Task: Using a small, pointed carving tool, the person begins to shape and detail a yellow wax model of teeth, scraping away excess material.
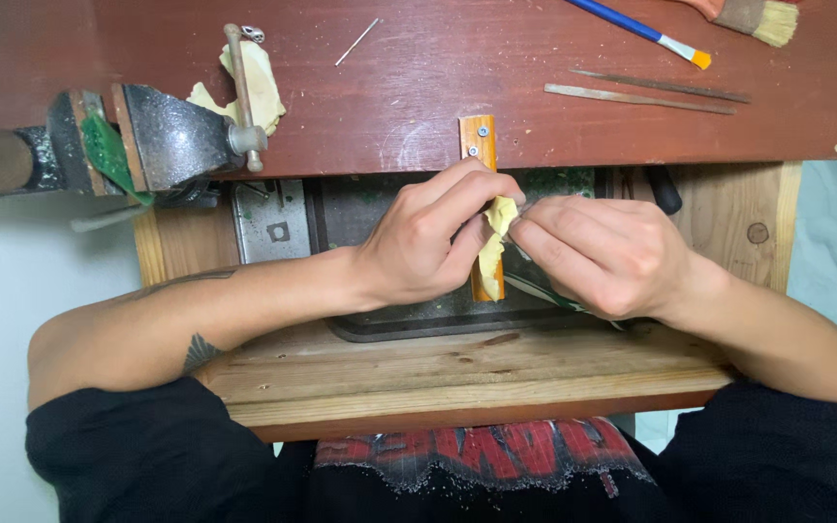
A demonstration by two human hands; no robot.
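Both hands meet just below the front edge of the dark red wooden worktop [438,87], over an open drawer. From my remote seat I see the left hand [428,237] curled around a small folded piece of pale yellow sandpaper [498,223], thumb and fingers pinching it against a narrow orange wooden peg [481,145] that juts out from the worktop edge. The right hand [598,254] is closed, fingertips pressed to the same yellow piece; it seems to grip a thin metal item too, though that part is too hidden for me to tell. At far left a dark grey metal bench vise [162,136] clamps a green flat piece. Behind it lies a crumpled yellow scrap [259,87]. Two slim needle files [646,95] and a blue-handled paintbrush [636,27] lie at top right.
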